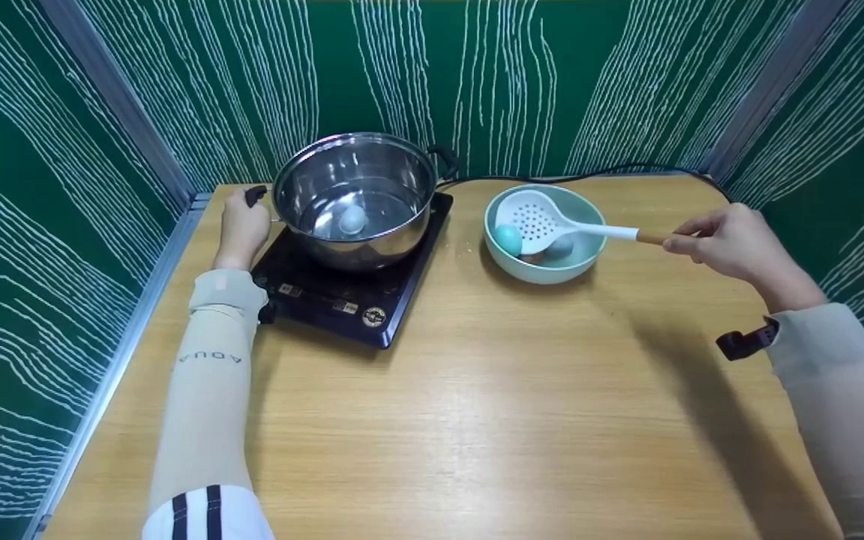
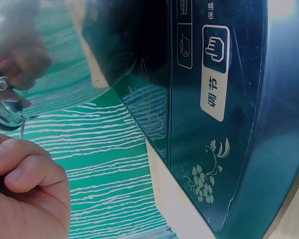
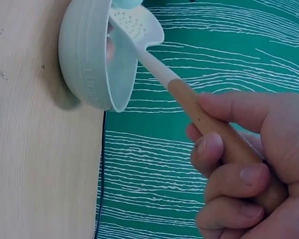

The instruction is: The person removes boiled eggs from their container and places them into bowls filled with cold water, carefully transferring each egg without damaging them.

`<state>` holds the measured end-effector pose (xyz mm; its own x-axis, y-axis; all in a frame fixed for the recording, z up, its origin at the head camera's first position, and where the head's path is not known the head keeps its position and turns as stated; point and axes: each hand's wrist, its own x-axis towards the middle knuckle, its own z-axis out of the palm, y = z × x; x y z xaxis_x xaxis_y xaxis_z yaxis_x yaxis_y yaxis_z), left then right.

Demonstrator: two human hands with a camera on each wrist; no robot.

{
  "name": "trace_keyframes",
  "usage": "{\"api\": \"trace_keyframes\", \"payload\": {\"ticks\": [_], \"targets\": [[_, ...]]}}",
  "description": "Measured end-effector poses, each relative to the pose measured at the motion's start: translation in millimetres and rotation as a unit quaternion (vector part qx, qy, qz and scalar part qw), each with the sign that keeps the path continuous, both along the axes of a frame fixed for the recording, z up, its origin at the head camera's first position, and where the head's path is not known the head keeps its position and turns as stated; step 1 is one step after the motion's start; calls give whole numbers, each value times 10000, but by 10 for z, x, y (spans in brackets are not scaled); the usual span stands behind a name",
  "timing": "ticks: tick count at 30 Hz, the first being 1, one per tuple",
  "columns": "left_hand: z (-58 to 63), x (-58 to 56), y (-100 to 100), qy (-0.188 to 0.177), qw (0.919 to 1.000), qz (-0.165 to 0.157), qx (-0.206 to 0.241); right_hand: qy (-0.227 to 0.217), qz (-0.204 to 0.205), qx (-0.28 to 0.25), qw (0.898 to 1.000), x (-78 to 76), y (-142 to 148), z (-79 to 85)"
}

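Observation:
My left hand (image 1: 244,229) grips the black left handle (image 1: 255,196) of a steel pot (image 1: 387,251). A pale egg-like ball (image 1: 352,220) lies at the bottom of the pot in shallow clear liquid. In my right hand (image 1: 728,244) is a white skimmer (image 1: 533,217), held by its wooden handle (image 3: 209,122) with the fingers curled round it. The perforated head is inside a light green bowl (image 1: 541,275). A turquoise ball (image 1: 508,240) overlaps the head's left edge; a grey one (image 1: 559,247) and a partly hidden brownish one (image 1: 532,258) lie below.
Under the pot is a black induction cooker (image 1: 319,300), its front panel facing me. A black cord (image 1: 589,177) runs along the back edge of the wooden table (image 1: 477,420). Green walls (image 1: 507,82) with white wavy lines enclose the back and sides.

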<state>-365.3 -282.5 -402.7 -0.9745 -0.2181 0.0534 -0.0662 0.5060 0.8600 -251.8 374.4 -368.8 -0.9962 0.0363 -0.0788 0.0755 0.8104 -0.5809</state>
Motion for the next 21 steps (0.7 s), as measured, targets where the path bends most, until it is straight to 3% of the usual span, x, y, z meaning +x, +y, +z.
{"api": "trace_keyframes", "payload": {"ticks": [10,21], "targets": [[22,26,-4,-57,9999,-7,96,31,-220,-102,9997,-44,60,-58],[38,23,10,-112,9998,-32,168,-138,-558,-755,9955,-128,80,-66]]}}
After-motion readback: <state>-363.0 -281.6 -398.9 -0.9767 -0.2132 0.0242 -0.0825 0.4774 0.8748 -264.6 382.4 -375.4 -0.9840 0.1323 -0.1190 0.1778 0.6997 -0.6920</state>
